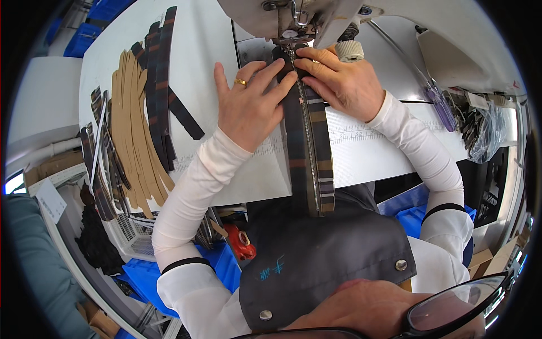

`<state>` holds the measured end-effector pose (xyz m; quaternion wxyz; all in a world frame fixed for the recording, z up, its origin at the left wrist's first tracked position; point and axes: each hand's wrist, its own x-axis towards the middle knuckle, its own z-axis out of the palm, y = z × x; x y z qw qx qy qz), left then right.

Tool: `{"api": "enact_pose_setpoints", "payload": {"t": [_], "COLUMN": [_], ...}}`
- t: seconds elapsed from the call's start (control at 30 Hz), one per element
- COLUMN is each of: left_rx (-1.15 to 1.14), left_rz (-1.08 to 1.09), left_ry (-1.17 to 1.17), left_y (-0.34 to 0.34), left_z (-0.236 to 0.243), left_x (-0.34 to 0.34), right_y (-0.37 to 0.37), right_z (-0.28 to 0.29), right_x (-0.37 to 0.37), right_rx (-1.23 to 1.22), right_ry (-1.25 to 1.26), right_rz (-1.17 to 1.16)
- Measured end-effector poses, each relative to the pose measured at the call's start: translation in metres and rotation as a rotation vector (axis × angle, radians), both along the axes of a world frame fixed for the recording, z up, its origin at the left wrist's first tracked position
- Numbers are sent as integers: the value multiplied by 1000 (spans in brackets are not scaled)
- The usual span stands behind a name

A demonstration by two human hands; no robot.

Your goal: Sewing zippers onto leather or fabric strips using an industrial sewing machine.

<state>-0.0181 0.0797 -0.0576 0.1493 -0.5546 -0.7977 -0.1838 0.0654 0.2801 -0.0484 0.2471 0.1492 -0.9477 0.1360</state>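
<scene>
Beneath the sewing machine's presser foot [290, 50] lies the far end of a dark plaid fabric strip [295, 147] with a metal zipper [309, 144] along it. Its long axis runs far to near, the near end slanting slightly right and reaching past the near edge of the white desk [248, 178] over a dark apron [322, 243]. Blue handwriting [272, 268] marks the apron; a printed ruler scale [367, 134] crosses the desk from left to right.

The left hand [248, 104] has its fingers spread wide, 2 fingertips touching the strip's left side near the foot; 1 finger wears a gold ring [240, 82]. The right hand [349, 82] keeps its fingers close together, tips on the strip's right side; whether they pinch it, I cannot tell. Tan strips [131, 135] and plaid strips [157, 85] lie at left.
</scene>
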Motion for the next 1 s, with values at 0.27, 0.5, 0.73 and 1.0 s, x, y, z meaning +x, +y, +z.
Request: {"api": "enact_pose_setpoints", "payload": {"t": [0.27, 0.5, 0.73, 1.0], "left_rx": [12, -8, -88, -78], "left_rz": [-1, 10, 54, 55], "left_ry": [-20, -19, -38, -39], "left_y": [-1, 1, 5, 7], "left_z": [1, 2, 1, -2], "left_x": [0, -4, -9, -14], "right_y": [-3, -1, 4, 6], "right_z": [3, 0, -3, -1], "right_x": [-2, -7, -10, -13], "right_rx": [39, 56, 89, 72], "right_ry": [23, 52, 35, 78], "right_rz": [-11, -22, -37, -25]}}
